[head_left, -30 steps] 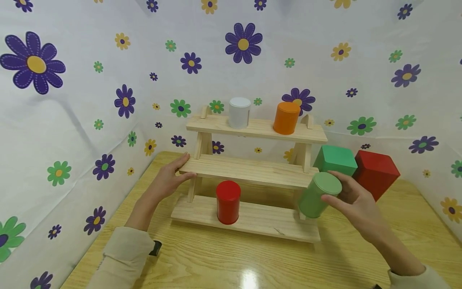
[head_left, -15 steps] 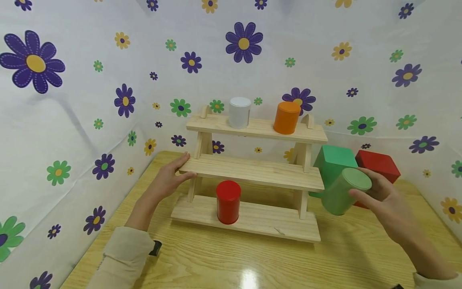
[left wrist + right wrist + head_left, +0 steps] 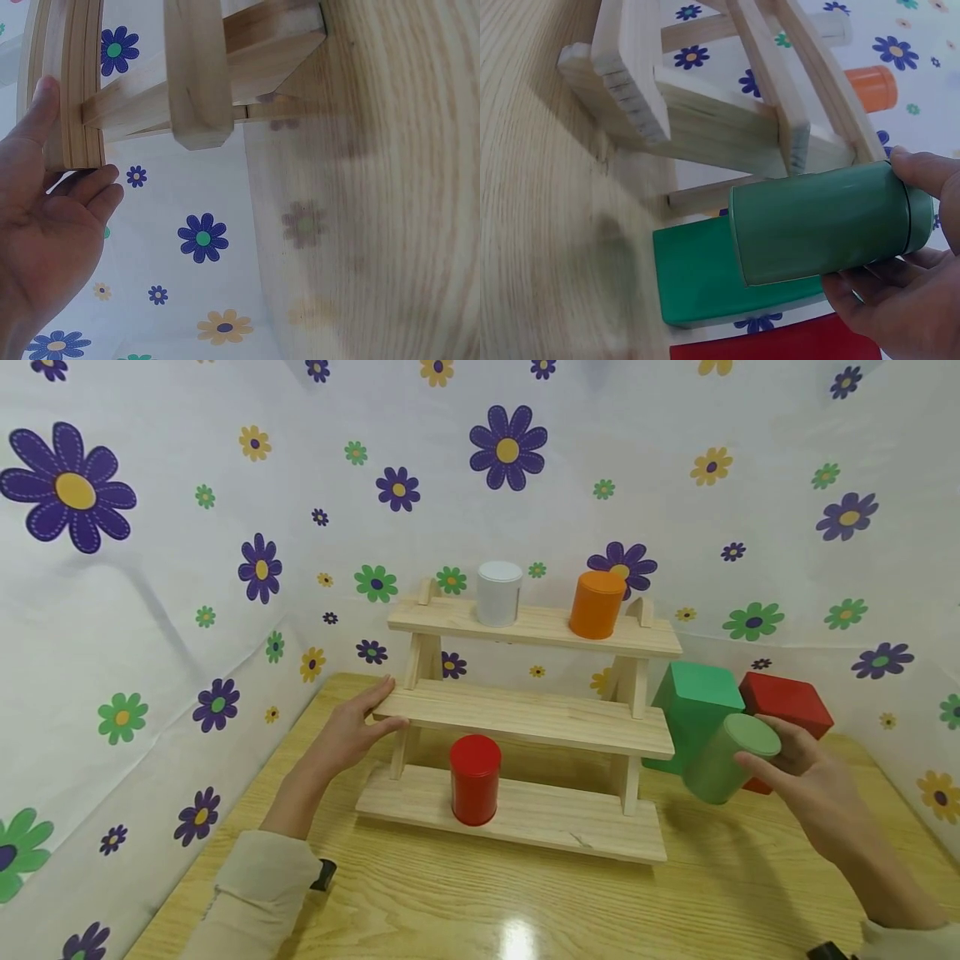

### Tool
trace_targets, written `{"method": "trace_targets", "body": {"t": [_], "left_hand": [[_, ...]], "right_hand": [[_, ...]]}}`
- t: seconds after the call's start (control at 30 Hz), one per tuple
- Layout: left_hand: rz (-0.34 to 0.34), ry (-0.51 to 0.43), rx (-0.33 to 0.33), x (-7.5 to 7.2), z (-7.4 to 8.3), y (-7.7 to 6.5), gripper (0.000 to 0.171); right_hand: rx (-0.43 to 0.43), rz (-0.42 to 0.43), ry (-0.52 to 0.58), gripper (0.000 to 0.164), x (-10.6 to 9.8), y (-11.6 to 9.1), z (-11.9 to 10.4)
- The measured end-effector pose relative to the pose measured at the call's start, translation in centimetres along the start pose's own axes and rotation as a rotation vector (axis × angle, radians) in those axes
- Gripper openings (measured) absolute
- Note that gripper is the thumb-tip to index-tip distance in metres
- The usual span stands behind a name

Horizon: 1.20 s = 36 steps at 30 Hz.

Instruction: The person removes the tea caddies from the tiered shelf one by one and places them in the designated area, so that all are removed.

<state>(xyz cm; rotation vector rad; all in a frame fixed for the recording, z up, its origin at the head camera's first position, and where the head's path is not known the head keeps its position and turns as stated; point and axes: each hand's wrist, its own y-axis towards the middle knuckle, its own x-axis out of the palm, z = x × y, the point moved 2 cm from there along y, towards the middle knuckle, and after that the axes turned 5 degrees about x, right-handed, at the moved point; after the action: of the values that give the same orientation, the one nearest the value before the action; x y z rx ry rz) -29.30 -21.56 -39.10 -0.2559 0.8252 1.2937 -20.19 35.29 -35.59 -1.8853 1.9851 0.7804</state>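
Observation:
My right hand grips a light green lidded canister near its lid, thumb on one side and fingers on the other. The canister tilts slightly and hangs above the table, its shadow falling below, just right of the shelf. At the other end, my left hand holds the edge of the middle board of a three-tier wooden display shelf; in the left wrist view its thumb lies along the board and the fingers wrap the end. A red canister stands on the lowest tier, a white one and an orange one on the top.
Behind the held canister stand a green box and a red box, side by side right of the shelf. Everything rests on a wood-grain table. White flower-patterned sheeting encloses the back and sides.
My right hand has carried the light green canister rightward, from the shelf's right end to in front of the boxes, slowing lately. The left hand has stayed on the shelf.

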Motion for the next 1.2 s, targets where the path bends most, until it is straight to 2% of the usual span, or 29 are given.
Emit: {"method": "trace_targets", "body": {"t": [0.2, 0.37, 0.77, 1.2], "left_hand": [[0.001, -0.005, 0.009, 0.0, 0.1, 0.0, 0.082], [-0.001, -0.015, 0.005, 0.0, 0.1, -0.1, 0.082], [-0.003, -0.018, 0.004, -0.1, 0.2, 0.0, 0.082], [0.002, -0.005, 0.005, 0.0, 0.0, -0.1, 0.082]], "right_hand": [[0.032, -0.022, -0.014, 0.064, 0.7, 0.3, 1.1], [0.036, -0.045, 0.007, 0.061, 1.5, 0.4, 1.8], [0.076, -0.077, -0.036, 0.066, 3.6, 0.5, 3.1], [0.045, -0.111, 0.017, 0.064, 4.6, 0.8, 3.3]]}}
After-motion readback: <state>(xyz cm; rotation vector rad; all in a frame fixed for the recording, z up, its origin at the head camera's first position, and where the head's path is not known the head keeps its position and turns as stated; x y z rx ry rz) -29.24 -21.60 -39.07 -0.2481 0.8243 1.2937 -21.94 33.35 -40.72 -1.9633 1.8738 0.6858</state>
